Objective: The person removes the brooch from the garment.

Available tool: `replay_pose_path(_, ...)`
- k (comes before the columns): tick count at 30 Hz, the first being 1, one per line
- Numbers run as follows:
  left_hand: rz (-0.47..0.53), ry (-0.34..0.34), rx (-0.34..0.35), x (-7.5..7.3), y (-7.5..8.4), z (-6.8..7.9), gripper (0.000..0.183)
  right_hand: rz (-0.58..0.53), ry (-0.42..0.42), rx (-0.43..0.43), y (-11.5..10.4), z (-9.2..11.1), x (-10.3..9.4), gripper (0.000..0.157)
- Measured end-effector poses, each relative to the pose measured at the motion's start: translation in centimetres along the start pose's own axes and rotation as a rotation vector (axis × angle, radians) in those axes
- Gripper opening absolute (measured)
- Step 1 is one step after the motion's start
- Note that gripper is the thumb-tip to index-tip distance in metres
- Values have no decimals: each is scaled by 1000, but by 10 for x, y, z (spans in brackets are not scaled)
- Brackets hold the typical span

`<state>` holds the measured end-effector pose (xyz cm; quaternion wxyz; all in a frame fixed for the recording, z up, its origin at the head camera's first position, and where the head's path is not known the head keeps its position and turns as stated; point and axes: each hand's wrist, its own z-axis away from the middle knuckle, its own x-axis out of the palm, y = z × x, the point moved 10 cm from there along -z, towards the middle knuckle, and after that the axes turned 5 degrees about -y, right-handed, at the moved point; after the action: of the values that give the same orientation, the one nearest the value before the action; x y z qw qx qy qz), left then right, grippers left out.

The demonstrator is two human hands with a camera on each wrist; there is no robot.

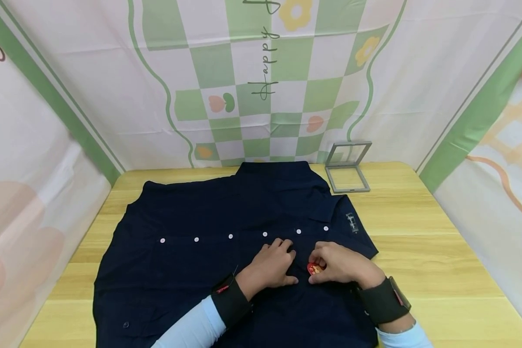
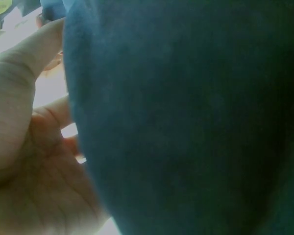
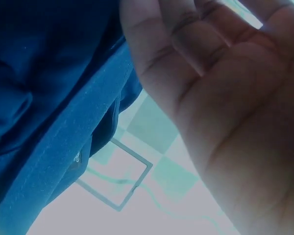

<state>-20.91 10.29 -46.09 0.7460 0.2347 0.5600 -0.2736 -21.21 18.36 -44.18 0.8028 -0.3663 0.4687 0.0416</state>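
A dark navy button-up shirt [image 1: 191, 275] lies spread on the table, a row of white buttons [image 1: 230, 236] running across it. At the shirt's chest, my right hand [image 1: 341, 263] pinches a small round red badge [image 1: 315, 268] with a printed picture. My left hand [image 1: 271, 266] rests on the cloth just left of the badge, thumb and fingers apart. In the left wrist view, dark fabric [image 2: 186, 117] covers most of the frame beside the palm. The right wrist view has shirt folds [image 3: 54, 98] at the fingers, with the badge hidden there.
A grey hinged frame [image 1: 348, 179] with clear panes stands unfolded at the table's back right, beyond the collar. Bare wood [image 1: 435, 270] shows to the right of the shirt. A patterned curtain [image 1: 261, 111] hangs behind the table, with more cloth at both sides.
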Motion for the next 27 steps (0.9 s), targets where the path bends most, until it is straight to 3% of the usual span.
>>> replay_pose_path(13,-1,4,6,-1,-2,1,62,-15,-9,12,0,4,-5,35)
replay_pose_path(20,10,8,7,-2,-1,2,62,-7,35,-36,-4,8,-13,31)
replay_pose_path(27,1,1,7,-2,-1,2,61,-37,72,-8,0,12,-17,30)
